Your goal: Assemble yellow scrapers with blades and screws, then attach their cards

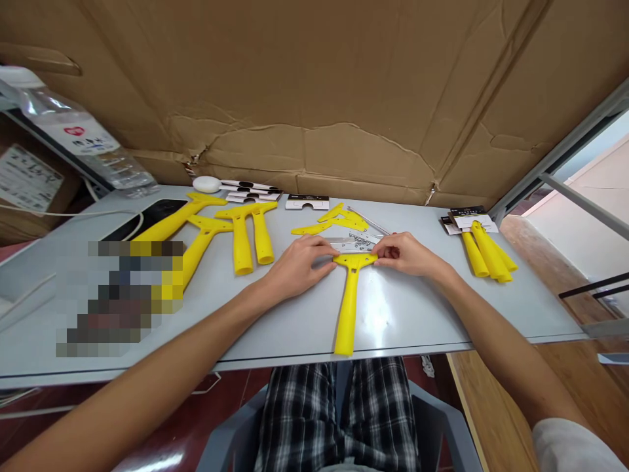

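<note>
Handle, yellow, wide end between left hand and right hand, each grip pinching one corner

On the table, one handle lay in the middle, its far end between the left hand and the right hand. Just behind it were the screws — and behind these, the flat pieces. To the left lay other handles, with cards behind them; to the right, the carded handles. The cardboard stood along the table's back edge.
</note>
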Tool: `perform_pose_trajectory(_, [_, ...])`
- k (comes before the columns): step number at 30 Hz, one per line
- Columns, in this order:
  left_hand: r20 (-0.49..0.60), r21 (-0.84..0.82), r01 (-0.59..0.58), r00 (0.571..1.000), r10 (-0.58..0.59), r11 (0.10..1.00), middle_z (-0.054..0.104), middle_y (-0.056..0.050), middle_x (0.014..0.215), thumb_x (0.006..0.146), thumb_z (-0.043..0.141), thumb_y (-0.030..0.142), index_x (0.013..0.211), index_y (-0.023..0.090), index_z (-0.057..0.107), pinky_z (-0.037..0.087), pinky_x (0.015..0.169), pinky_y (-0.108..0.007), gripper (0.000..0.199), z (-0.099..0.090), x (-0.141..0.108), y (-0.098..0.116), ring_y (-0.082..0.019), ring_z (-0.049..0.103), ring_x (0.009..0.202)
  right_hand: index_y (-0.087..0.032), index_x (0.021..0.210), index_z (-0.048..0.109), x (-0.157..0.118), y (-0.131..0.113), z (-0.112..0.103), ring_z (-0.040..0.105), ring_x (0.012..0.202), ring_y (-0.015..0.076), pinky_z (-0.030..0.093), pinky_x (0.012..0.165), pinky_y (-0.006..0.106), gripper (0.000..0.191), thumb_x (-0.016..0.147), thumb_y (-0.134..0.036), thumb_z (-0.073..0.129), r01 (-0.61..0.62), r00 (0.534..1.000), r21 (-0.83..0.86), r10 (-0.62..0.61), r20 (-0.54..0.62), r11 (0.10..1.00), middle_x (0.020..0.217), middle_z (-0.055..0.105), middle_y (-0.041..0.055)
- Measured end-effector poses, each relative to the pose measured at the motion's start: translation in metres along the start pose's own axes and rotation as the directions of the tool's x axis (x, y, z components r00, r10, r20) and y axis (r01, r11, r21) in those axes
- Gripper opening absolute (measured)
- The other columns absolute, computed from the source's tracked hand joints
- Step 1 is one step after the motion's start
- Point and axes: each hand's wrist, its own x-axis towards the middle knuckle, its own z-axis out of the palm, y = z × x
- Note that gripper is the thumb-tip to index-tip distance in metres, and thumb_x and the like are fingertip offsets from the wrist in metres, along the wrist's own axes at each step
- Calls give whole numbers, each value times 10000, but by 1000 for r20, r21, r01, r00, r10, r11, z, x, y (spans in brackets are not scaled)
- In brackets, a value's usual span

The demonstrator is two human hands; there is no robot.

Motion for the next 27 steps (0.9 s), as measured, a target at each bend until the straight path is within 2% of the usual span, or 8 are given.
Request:
perform_pose_trajectory(4, [-24, -8, 7, 1000, -7, 1000, 779, -114, 1194, 1020, 638, 448, 1125, 251, 875, 550, 1102, -527, 326, 3, 0, 3, -328, 704, 1161, -222, 984, 843, 0, -3, -2, 654, 681, 163, 521, 675, 313, 119, 928, -267, 749, 32, 999, -72, -32, 1, 997, 822, 767, 33])
perform_pose_trajectory(12, [-69, -41, 21, 997, -23, 999, 752, -107, 1105, 1015, 654, 462, 1121, 236, 885, 588, 985, -467, 341, 8, -1, 4, -293, 714, 1036, -219, 981, 832, -3, -5, -3, 631, 658, 149, 489, 667, 302, 182, 898, -171, 677, 33, 998, -121, -39, -49, 992, 817, 758, 16])
perform_pose_trajectory(19, [-70, -43, 61, 996, -64, 997, 767, -98, 1075, 979, 682, 420, 1063, 228, 863, 585, 909, -425, 277, 5, 1, 7, -270, 720, 956, -205, 1008, 835, 1, 3, 0, 624, 714, 171, 486, 701, 325, 237, 906, -144, 630, 24, 981, -227, -66, -181, 974, 925, 749, 65])
perform_pose_trajectory(23, [-54, -55, 103, 993, -106, 993, 771, -99, 1089, 943, 707, 457, 1109, 223, 837, 587, 894, -423, 315, 5, 2, 6, -277, 725, 939, -216, 1020, 844, 3, 9, 1, 632, 742, 186, 489, 711, 335, 231, 923, -154, 644, -31, 975, -267, -29, -218, 963, 958, 739, 81])
perform_pose_trajectory(27, [-44, -34, 110, 993, -112, 993, 769, -104, 1106, 937, 710, 508, 1208, 208, 825, 577, 902, -433, 420, 5, 2, 4, -273, 708, 914, -212, 1017, 837, 6, 10, 1, 618, 721, 174, 499, 740, 339, 212, 943, -156, 646, -20, 975, -257, -38, -217, 966, 954, 730, 75])
